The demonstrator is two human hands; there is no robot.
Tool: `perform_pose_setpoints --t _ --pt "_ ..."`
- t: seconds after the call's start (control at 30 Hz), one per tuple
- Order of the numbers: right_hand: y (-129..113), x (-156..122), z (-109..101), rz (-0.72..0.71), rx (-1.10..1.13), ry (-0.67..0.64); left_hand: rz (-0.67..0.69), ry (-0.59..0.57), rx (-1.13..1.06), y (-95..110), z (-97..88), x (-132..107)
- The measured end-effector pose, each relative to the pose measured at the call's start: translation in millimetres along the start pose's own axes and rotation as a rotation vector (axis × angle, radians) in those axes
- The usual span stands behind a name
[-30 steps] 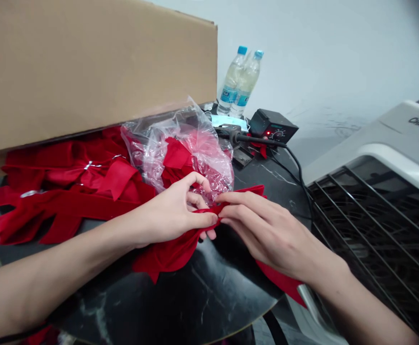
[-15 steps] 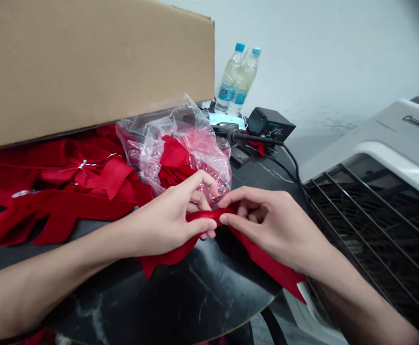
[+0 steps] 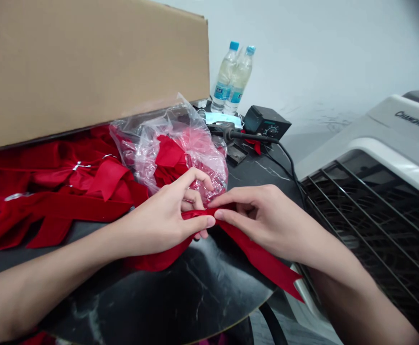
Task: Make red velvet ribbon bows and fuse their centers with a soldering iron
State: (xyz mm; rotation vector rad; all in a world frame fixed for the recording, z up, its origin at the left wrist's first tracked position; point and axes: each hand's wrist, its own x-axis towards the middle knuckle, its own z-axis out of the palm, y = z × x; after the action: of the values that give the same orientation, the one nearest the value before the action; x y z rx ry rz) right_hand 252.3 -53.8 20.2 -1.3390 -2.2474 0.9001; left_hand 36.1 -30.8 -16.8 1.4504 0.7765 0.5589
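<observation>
1. In the head view, the left hand [image 3: 159, 220] and the right hand [image 3: 263, 220] meet above the round black marble worktop [image 3: 195, 292], near its front edge. Between them is a red velvet ribbon [image 3: 256, 254], and one tail hangs down past the right wrist.
2. The left thumb [image 3: 204, 221] presses the ribbon from above, with the other fingers curled behind it. The right thumb and index finger pinch the ribbon together, and the other right fingers are bent loosely.
3. The ribbon seems light and very soft, so it will fold easily and does not keep a shape alone. The velvet should give a good grip. The best place to hold it is probably close to the pinch, not at the loose tail.
4. Behind the hands lie a clear plastic bag [image 3: 191, 153] with red fabric inside, and a pile of red velvet bows [image 3: 51, 206] under a cardboard box [image 3: 87, 72].
5. The fingers hide the middle of the ribbon, so I cannot tell if it is knotted there. The left end goes under the left hand and is hard to follow.
</observation>
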Motion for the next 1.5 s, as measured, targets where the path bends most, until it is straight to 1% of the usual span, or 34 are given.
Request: perform_pose_setpoints --t 0.1,0.2,0.27,0.3,0.33,0.4,0.43,0.47,0.57,0.63,0.7,0.77,0.87,0.97,1.07,1.2,1.27,1.37,1.43,1.5 --pt "-1 4 3 -0.033 -0.023 0.029 -0.051 0.016 -0.003 -2 0.2 1" --pt "-2 7 8 -0.054 -0.081 0.062 -0.117 0.016 0.04 -4 -0.2 4" --pt "-3 6 10 -0.092 -0.113 0.082 -0.14 0.031 0.068 -4 -0.8 5" --pt "-4 4 10 -0.12 -0.132 0.124 -0.142 0.052 0.073 -4 -1.4 5" --pt "-5 1 10 -0.147 -0.154 0.193 -0.14 0.078 0.076 -3 -2.0 5" --pt "-7 -9 9 -0.167 -0.202 0.358 -0.133 0.142 0.074 0 -3.4 5" --pt "-7 -15 9 -0.157 -0.23 0.414 -0.128 0.169 0.068 1 -4.1 5" --pt "-7 -20 10 -0.138 -0.26 0.435 -0.121 0.19 0.055 2 -4.6 5" --pt "-2 -32 19 -0.069 -0.353 0.393 -0.087 0.219 -0.013 2 -4.7 5" --pt "3 -32 29 -0.038 -0.396 0.437 -0.065 0.226 -0.052 2 -3.9 5" --pt "7 -28 38 -0.013 -0.368 0.513 -0.048 0.238 -0.07 2 -2.8 5" --pt "9 -23 44 0.002 -0.29 0.568 -0.04 0.234 -0.067 1 -1.9 5" --pt "10 -17 47 -0.001 -0.234 0.605 -0.039 0.231 -0.064 2 -0.5 6" --pt "12 -15 48 -0.022 -0.25 0.63 -0.025 0.272 -0.075 3 0.8 6" --pt "16 -14 51 -0.04 -0.198 0.659 -0.018 0.281 -0.082 3 1.3 6" --pt "19 -11 56 -0.061 -0.15 0.756 -0.038 0.282 -0.069 3 -0.9 5" --pt "18 -12 56 -0.119 -0.221 0.765 -0.051 0.289 -0.048 3 -2.3 5" --pt "13 -16 52 -0.19 -0.386 0.683 -0.051 0.284 -0.028 4 -2.7 4" --pt "9 -18 50 -0.152 -0.394 0.625 -0.032 0.286 -0.01 4 -1.5 3" --pt "6 -18 48 -0.088 -0.317 0.567 0.0 0.31 0.043 5 0.3 2"
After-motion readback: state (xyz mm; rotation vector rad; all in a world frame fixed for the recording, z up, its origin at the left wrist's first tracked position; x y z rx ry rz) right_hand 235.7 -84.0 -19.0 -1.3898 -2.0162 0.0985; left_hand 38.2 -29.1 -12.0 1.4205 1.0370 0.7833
